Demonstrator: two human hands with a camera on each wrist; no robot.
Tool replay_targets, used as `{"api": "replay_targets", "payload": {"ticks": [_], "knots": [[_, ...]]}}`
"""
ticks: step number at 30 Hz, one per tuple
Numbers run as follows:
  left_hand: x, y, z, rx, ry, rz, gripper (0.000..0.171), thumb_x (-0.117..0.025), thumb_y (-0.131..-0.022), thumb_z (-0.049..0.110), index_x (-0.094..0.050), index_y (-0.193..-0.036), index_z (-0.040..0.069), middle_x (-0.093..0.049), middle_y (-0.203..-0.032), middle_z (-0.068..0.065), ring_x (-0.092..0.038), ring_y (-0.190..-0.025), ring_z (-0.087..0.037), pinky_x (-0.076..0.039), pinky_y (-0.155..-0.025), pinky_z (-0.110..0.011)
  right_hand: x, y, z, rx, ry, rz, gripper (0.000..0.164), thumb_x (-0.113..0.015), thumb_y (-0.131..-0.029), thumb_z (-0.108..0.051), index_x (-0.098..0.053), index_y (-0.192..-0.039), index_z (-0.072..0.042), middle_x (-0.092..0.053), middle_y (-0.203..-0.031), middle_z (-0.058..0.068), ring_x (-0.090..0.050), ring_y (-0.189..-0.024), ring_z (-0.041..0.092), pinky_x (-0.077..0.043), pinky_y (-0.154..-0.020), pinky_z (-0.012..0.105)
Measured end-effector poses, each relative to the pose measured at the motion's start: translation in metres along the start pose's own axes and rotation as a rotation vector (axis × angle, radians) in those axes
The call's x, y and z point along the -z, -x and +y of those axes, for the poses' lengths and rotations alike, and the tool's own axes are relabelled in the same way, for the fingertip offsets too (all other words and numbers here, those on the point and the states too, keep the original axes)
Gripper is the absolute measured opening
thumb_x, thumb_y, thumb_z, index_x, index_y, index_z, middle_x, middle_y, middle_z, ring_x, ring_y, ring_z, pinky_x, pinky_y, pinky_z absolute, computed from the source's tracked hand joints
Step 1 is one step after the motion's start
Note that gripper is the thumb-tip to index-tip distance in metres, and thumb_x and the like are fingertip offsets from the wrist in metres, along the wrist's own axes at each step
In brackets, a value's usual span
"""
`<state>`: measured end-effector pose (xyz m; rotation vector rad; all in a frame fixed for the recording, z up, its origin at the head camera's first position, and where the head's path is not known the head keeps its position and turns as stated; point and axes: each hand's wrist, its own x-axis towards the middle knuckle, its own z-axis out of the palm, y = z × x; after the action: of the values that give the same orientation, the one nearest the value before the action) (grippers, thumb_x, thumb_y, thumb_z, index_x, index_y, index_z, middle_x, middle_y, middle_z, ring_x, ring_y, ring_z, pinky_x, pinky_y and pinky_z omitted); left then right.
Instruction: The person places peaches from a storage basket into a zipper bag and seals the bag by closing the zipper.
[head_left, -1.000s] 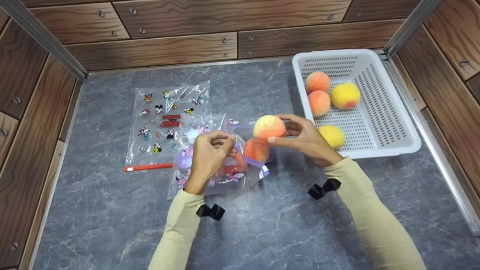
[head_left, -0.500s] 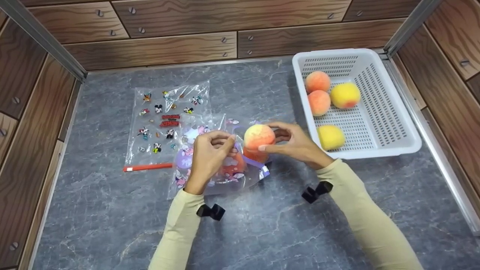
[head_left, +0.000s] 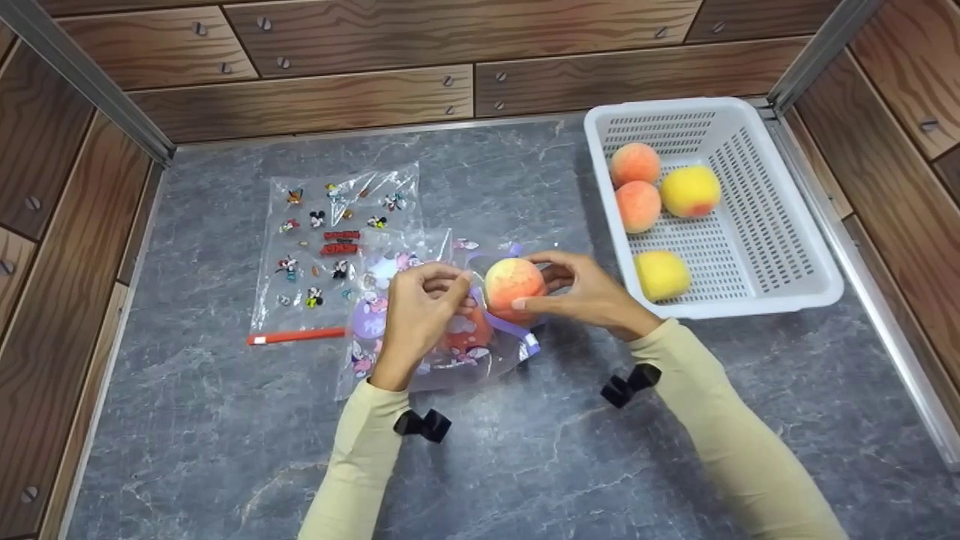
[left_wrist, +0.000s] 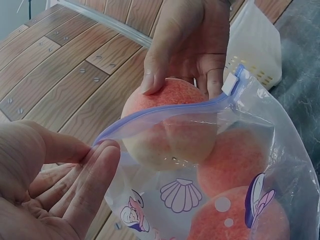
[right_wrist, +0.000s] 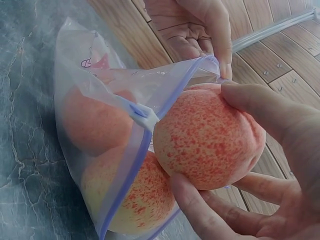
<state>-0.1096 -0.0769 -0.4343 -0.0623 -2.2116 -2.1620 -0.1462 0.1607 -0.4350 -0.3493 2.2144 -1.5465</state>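
A clear slider-zip bag [head_left: 369, 321] with purple trim and cartoon prints lies in the middle. My left hand [head_left: 420, 319] pinches its zip edge [left_wrist: 160, 112] between thumb and fingers, keeping the mouth apart. Two red-yellow peaches show inside, an upper peach [right_wrist: 95, 122] and a lower peach [right_wrist: 135, 195] in the right wrist view. With thumb and fingers around it, my right hand [head_left: 592, 296] holds another peach [head_left: 513, 283] at the bag's mouth. The left wrist view shows its lower part behind the clear plastic. A white slider [right_wrist: 144, 117] sits on the zip beside this peach.
At the right stands a white perforated basket [head_left: 823, 289] holding several peaches [head_left: 637, 206], some orange, some yellow. A second clear bag [head_left: 300, 247] with cartoon figures and a red slider strip [head_left: 296, 335] lies flat at left, partly under the purple one. Wood-patterned walls surround the grey tabletop.
My right hand has brought the peach left and down, from above the bag to its mouth. My left hand has stayed in place on the zip edge.
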Motion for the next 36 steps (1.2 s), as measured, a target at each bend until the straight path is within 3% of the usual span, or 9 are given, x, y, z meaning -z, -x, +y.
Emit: {"api": "replay_targets", "payload": {"ticks": [10,14,17,21,25,28,32,36], "knots": [[0.001,0.000,0.000,0.004,-0.008,0.001,0.009,-0.070,-0.092,-0.001,-0.072,-0.092,-0.010,-0.073,-0.076,-0.018,-0.073,-0.062,-0.030,-0.065,-0.059,-0.036,0.001,-0.001,-0.002,0.014,-0.005,-0.013,0.062,-0.087,-0.081,-0.020,-0.061,-0.136,-0.006,-0.068,-0.117,0.013,-0.065,-0.103,0.027,-0.058,-0.090,0.035],[0.001,0.000,0.000,0.001,-0.017,0.000,0.010,-0.070,-0.092,0.001,-0.073,-0.092,-0.010,-0.073,-0.077,-0.018,-0.072,-0.060,-0.024,-0.065,-0.059,-0.035,0.004,-0.001,-0.001,0.026,-0.030,0.009,0.058,-0.085,-0.083,-0.021,-0.062,-0.134,-0.004,-0.070,-0.116,0.015,-0.067,-0.103,0.027,-0.059,-0.088,0.032],[0.002,0.001,0.000,0.001,-0.008,-0.002,0.010,-0.070,-0.092,0.000,-0.072,-0.091,-0.010,-0.073,-0.076,-0.019,-0.071,-0.059,-0.019,-0.065,-0.059,-0.035,0.006,0.000,0.000,0.029,-0.083,0.026,0.054,-0.082,-0.087,-0.019,-0.061,-0.133,-0.001,-0.070,-0.116,0.017,-0.068,-0.101,0.030,-0.062,-0.086,0.037],[0.003,0.000,0.000,0.004,0.008,-0.004,0.010,-0.070,-0.092,-0.001,-0.072,-0.092,-0.010,-0.072,-0.076,-0.019,-0.071,-0.060,-0.018,-0.065,-0.060,-0.035,0.009,0.000,0.000,0.045,-0.165,0.083,0.044,-0.075,-0.093,-0.017,-0.061,-0.129,0.004,-0.069,-0.114,0.019,-0.069,-0.096,0.033,-0.063,-0.081,0.049],[0.003,0.000,0.001,-0.006,0.008,-0.008,0.011,-0.070,-0.093,0.000,-0.072,-0.092,-0.010,-0.073,-0.076,-0.018,-0.071,-0.060,-0.019,-0.065,-0.060,-0.035,0.010,-0.001,0.001,0.094,-0.202,0.203,0.033,-0.068,-0.098,-0.013,-0.063,-0.123,0.008,-0.068,-0.108,0.018,-0.069,-0.086,0.026,-0.065,-0.071,0.042],[0.004,0.000,0.000,-0.017,0.004,-0.012,0.011,-0.070,-0.093,0.001,-0.072,-0.093,-0.010,-0.073,-0.077,-0.019,-0.071,-0.060,-0.020,-0.065,-0.060,-0.035,0.008,-0.004,0.005,0.160,-0.090,0.313,0.025,-0.066,-0.098,-0.006,-0.066,-0.119,0.008,-0.069,-0.102,0.019,-0.069,-0.081,0.024,-0.065,-0.063,0.034],[0.005,0.001,0.000,-0.015,0.001,-0.017,0.011,-0.070,-0.093,0.000,-0.072,-0.095,-0.011,-0.073,-0.078,-0.020,-0.071,-0.061,-0.020,-0.065,-0.060,-0.035,0.005,-0.008,0.015,0.238,0.280,0.443,0.022,-0.066,-0.095,-0.002,-0.069,-0.115,0.008,-0.072,-0.100,0.021,-0.071,-0.083,0.029,-0.064,-0.069,0.040],[0.005,0.001,0.001,-0.012,-0.001,-0.019,0.011,-0.070,-0.093,0.000,-0.071,-0.095,-0.011,-0.073,-0.079,-0.020,-0.071,-0.061,-0.020,-0.065,-0.060,-0.034,0.000,-0.010,0.027,0.206,0.569,0.424,0.024,-0.067,-0.094,-0.005,-0.071,-0.115,0.006,-0.074,-0.100,0.021,-0.072,-0.086,0.034,-0.062,-0.076,0.048]]}}
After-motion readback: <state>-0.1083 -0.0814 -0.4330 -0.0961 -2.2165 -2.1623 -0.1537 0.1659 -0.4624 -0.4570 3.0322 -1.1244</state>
